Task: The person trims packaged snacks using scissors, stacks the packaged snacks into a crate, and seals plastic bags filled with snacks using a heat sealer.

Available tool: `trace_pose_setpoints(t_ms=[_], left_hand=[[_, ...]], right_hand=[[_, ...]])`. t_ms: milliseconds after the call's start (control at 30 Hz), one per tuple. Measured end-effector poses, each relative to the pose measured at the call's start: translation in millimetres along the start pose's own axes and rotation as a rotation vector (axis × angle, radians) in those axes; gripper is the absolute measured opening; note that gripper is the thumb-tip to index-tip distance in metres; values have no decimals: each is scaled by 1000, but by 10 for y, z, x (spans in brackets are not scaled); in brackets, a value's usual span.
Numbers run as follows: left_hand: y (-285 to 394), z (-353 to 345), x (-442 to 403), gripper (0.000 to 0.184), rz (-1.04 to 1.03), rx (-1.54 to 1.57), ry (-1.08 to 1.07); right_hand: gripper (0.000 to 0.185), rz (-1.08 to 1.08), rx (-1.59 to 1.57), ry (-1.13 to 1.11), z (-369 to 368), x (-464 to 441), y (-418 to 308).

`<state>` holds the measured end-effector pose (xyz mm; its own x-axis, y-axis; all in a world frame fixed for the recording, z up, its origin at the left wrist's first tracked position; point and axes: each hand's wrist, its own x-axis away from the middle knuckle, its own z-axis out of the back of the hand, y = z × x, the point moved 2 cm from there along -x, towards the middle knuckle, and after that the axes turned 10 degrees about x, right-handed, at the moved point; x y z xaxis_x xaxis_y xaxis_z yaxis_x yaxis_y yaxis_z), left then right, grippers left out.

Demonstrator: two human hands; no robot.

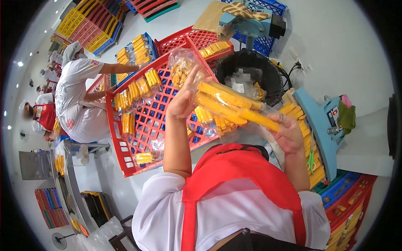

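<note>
A plain white wall (335, 46) has black plugs (298, 65) stuck in it. Small round white lights (20, 64) shine overhead. A long silver metal table (72, 184) stands on the smooth, pale grey floor (121, 190).

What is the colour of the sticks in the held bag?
Yellow sticks, seen best in the head view.

I can read no words or numbers from here. Print on a co-worker's white shirt (77, 77), between nine and ten o'clock, and a white label (238, 88), between one and two, stay illegible to me.
</note>
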<state>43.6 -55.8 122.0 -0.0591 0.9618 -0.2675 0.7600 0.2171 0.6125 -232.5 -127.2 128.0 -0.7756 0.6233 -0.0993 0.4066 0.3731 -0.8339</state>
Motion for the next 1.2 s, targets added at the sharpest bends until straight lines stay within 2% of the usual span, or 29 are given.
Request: trace_pose_setpoints(t_ms=[33,67,100,167,333,467,533,633,733,867,900,967,1067,1133,1167,1200], left_hand=[[-30,-14,-8,89,8,142,14],[-48,-15,-29,81,25,81,28],[-90,-15,-38,81,23,80,33],[-205,-6,-51,74,162,-83,3],[-218,4,-52,58,145,-37,114],[-177,-28,-56,54,151,-32,130],[-241,-34,-74,54,166,-42,126],[-295,-19,-96,54,187,-84,132],[-327,38,-99,49,261,-79,191],[-366,8,-92,48,300,-64,220],[-387,11,-106,53,303,-147,254],[-422,17,-139,59,308,-231,282],[-469,89,-169,65,274,-296,314],[-483,143,-145,70,259,-137,215],[-495,143,-133,70,258,-135,214],[-496,122,-128,75,192,-149,119]], right_hand=[[29,-9,27,-71,6,-4,33],[29,-13,26,-75,-20,-24,65],[28,-4,58,-16,-61,-49,103],[26,1,88,40,-84,-57,128],[20,-167,136,-1,-166,-65,76],[11,-202,223,97,-198,-134,115],[8,-174,441,97,-137,-202,203],[15,-223,339,179,-94,-246,307],[16,-248,304,155,-28,-242,295],[21,-271,403,176,-5,-257,288],[21,-270,404,178,0,-276,292],[28,-346,610,287,57,-306,307],[34,-322,588,302,85,-313,313],[34,-309,609,294,174,-324,324],[34,-294,623,284,213,-327,314],[34,-294,623,284,245,-329,289]])
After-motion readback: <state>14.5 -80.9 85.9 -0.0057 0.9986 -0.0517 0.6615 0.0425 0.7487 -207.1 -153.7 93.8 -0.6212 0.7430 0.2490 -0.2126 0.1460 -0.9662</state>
